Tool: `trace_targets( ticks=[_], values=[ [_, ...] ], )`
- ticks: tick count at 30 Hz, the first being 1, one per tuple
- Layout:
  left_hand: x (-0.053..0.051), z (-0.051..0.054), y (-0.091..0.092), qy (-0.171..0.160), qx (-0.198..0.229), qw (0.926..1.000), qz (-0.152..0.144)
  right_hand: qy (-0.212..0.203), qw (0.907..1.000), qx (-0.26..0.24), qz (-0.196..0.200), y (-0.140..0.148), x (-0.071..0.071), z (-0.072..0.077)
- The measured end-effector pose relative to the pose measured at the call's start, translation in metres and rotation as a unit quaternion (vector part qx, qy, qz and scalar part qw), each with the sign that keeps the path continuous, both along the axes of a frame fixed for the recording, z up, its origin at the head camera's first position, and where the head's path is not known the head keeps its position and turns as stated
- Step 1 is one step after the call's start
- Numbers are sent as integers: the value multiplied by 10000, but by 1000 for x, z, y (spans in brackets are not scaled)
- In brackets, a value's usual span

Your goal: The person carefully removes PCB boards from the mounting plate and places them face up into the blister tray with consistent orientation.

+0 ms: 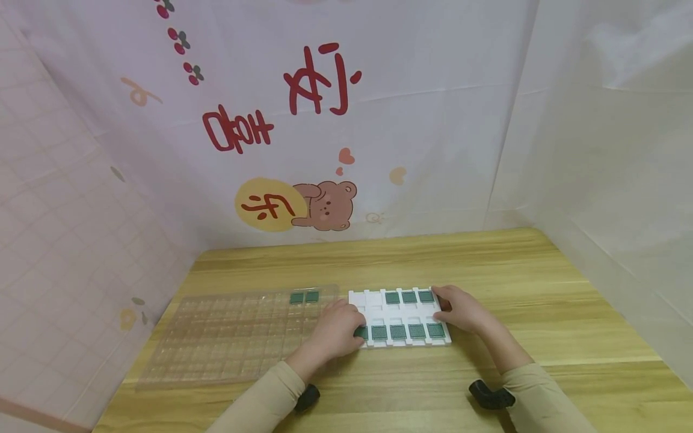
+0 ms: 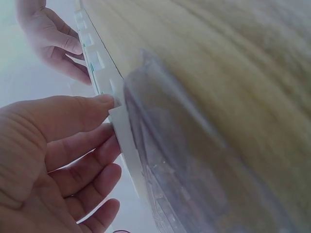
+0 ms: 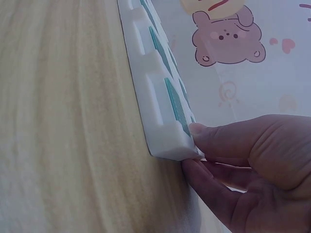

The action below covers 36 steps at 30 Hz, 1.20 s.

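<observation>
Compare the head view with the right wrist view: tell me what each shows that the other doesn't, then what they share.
Only the head view: the left hand, the clear plastic compartment tray and two green circuit boards in it. Only the right wrist view: a close, side-on look at the white tray. Both: the right hand gripping the white tray's end, green boards seated in that tray, the wooden table and the printed bear.
</observation>
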<state>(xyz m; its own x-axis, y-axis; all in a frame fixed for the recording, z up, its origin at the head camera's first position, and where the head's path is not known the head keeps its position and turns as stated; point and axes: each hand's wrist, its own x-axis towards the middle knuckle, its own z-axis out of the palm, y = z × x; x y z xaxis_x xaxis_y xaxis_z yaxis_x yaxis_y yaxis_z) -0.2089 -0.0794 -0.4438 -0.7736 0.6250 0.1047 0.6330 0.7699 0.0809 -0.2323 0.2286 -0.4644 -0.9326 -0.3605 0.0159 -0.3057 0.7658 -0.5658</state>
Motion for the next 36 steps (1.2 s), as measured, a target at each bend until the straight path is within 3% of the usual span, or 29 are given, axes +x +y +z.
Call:
trace_targets(
  ticks=[16, 27, 36],
  values=[
    [-4, -1, -1, 0, 64, 9999, -121, 53, 10000, -16, 46, -1, 2, 4],
    [-8, 0, -2, -364, 280, 9989, -126, 68, 10000, 1, 43, -1, 2, 3],
    [-11, 1, -3, -453, 369, 9982, -103, 69, 10000, -35, 26, -1, 2, 4]
  ],
)
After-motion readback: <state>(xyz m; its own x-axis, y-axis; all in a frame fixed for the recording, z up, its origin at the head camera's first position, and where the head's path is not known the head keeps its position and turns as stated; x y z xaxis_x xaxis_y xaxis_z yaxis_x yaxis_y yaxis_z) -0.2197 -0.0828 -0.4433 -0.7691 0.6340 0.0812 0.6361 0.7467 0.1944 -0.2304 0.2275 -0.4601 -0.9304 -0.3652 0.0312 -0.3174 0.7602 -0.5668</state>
